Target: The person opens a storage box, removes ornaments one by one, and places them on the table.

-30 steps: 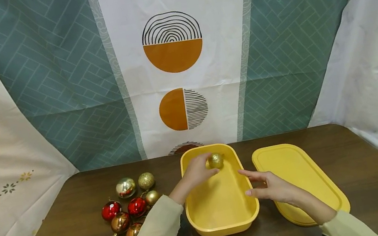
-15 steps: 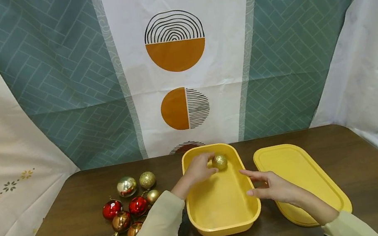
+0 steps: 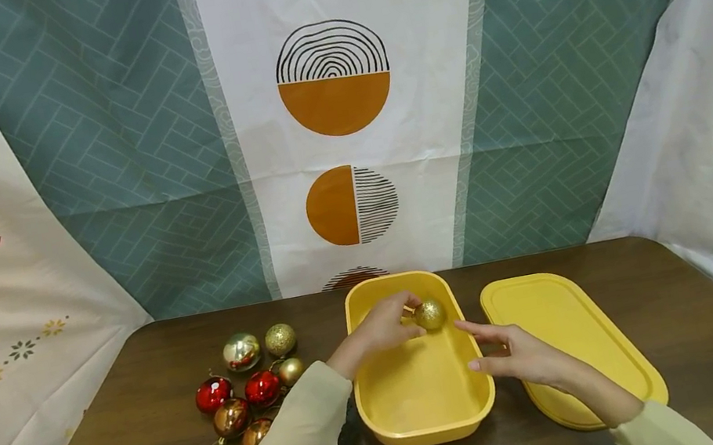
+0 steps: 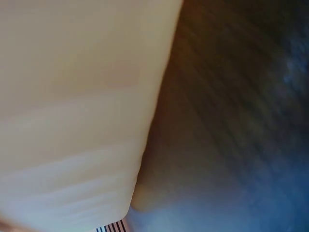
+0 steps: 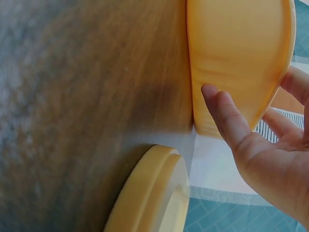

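Observation:
In the head view, a yellow rectangular plastic box (image 3: 425,409) stands at the middle of the table. My left hand (image 3: 385,325) reaches in over its left rim. Thumb and fingers hold a glittery gold bauble (image 3: 431,314) from its left side, near the far end of the box. Exactly how they grip it is partly hidden. My right hand (image 3: 516,355) is at the right wall of the box, fingers spread and holding nothing. The right wrist view shows that hand (image 5: 275,159) with fingers at the box's outer wall and rim (image 5: 241,63). Only sleeve (image 4: 72,106) and tabletop fill the left wrist view.
Left of the box lie several baubles: two red (image 3: 262,388), two copper (image 3: 231,417), a shiny gold one (image 3: 241,352), a small gold one (image 3: 291,371) and another glittery gold one (image 3: 280,339). A yellow lid (image 3: 568,328) lies right of the box, under the right forearm. Printed cloth (image 3: 340,130) hangs behind.
The glittery bauble has moved right and a little nearer inside the box; my left hand has followed it. My right hand has stayed at the box wall. The view has shifted slightly.

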{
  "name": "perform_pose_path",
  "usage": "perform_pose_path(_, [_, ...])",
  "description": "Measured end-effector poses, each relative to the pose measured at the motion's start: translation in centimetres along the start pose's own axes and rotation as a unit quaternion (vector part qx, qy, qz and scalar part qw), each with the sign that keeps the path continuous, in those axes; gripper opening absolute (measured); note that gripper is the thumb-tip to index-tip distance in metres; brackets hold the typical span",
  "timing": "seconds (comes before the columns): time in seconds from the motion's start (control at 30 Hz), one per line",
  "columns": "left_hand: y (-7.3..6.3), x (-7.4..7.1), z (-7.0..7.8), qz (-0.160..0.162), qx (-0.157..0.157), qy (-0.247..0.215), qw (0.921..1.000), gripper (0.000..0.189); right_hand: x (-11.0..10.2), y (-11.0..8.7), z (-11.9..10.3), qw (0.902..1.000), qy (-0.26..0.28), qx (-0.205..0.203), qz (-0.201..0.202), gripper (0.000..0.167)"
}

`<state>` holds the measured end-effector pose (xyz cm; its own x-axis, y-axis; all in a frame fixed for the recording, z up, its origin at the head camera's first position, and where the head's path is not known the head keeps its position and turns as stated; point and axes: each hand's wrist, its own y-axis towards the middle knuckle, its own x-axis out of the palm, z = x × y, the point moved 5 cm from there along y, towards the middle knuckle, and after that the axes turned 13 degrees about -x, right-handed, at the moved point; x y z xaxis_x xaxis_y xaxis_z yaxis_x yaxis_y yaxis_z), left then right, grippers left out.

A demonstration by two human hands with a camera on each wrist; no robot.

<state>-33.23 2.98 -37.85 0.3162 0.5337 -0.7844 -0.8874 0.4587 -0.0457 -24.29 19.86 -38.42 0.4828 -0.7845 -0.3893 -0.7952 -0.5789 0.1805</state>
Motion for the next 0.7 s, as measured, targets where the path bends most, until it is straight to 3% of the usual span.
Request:
perform_pose_path(0.23, [-0.1,0.4,0.3,-0.018,0.009,0.025,0.9995,0.042,0.0,0.0,0.0,1.0000,0.004,0.002,-0.001,0.062])
perform_pose_path(0.4, [-0.1,0.8,0.2,-0.045,0.008,0.001,0.9990,0.035,0.0,0.0,0.0,1.0000,0.007,-0.001,0.000,0.061])
perform_pose_path(0.53, [-0.2,1.3,0.4,-0.071,0.029,-0.009,0.9971,0.038,0.0,0.0,-0.1,1.0000,0.007,-0.006,0.000,0.061])
perform_pose_path(0.7, [-0.3,1.4,0.6,-0.080,0.030,-0.007,0.9963,0.036,0.0,0.0,-0.1,0.9999,0.008,-0.010,0.002,0.061])
